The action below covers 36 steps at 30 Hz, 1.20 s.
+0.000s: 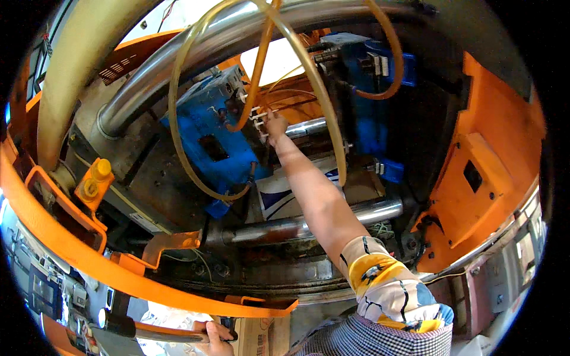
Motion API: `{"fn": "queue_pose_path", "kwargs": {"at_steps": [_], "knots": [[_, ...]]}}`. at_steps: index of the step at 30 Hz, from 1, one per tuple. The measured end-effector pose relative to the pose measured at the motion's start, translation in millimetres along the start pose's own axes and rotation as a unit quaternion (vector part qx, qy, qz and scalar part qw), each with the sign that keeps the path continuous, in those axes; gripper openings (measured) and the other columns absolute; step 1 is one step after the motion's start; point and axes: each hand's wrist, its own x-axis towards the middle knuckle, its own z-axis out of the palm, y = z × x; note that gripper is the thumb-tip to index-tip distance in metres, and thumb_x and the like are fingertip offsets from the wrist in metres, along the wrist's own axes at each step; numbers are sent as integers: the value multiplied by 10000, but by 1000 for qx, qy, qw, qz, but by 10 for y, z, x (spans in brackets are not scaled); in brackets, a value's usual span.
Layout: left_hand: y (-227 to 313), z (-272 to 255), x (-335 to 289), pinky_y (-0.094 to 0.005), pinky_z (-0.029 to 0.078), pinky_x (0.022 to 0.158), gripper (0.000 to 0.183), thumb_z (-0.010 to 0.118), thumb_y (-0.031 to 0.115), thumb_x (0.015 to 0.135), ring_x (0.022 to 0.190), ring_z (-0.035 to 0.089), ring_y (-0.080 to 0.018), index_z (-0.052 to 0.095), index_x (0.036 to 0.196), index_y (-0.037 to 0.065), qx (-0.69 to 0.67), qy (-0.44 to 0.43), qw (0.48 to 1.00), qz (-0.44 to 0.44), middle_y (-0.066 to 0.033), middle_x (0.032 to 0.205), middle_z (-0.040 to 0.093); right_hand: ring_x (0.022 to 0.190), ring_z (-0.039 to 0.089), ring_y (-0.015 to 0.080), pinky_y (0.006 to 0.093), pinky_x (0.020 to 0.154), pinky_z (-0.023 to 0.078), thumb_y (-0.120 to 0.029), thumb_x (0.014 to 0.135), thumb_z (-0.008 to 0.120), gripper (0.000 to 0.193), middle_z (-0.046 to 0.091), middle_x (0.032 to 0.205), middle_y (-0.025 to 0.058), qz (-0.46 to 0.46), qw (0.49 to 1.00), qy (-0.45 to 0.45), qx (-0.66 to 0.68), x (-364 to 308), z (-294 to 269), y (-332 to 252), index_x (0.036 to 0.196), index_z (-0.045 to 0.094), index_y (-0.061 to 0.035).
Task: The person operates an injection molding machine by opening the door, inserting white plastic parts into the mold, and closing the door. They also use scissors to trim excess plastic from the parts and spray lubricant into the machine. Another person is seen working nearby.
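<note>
Orange guards and steel bars frame the open machine, where the right hand pinches small white plastic parts at the blue mould face. They look light, thin and brittle, best taken by the stem. Low down, the left hand is closed round a dark handle.

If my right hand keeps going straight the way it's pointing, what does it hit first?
Most likely the small white parts on the blue mould block. The right hand looks to be at them already, though depth is unclear.
</note>
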Motion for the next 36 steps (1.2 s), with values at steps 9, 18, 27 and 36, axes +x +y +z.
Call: {"fn": "queue_pose_path", "kwargs": {"at_steps": [9,18,27,36], "knots": [[5,-63,143,-229,306,405,224,509,189,904,393,339,-103,398,758,61,67,54,996,-1,-13,477,367,537,522,136,292,417,379,-236,914,541,239,556,640,47,-15,996,-50,75,67,-126,-78,807,565,-23],[-66,-137,99,-254,393,655,277,511,202,918,787,487,-136,445,1075,-17,216,62,970,88,-133,926,539,630,530,101,260,594,432,-167,885,576,207,626,710,47,-169,949,-97,-246,-1922,-976,-796,843,631,28],[-199,1518,-544,-356,453,691,84,570,-45,799,743,569,-250,585,880,-28,122,-292,931,180,-121,831,586,766,612,230,312,667,501,-78,758,680,172,627,836,104,-178,791,-320,-491,-3557,-3190,-1904,923,665,-33],[-1320,3072,-1067,-420,463,816,267,601,51,797,1009,529,-383,580,1062,31,213,-615,746,142,-218,1073,533,724,616,214,280,643,491,31,688,681,197,631,813,107,-176,750,-111,-628,-3923,-3831,-2697,880,675,-12]]}}
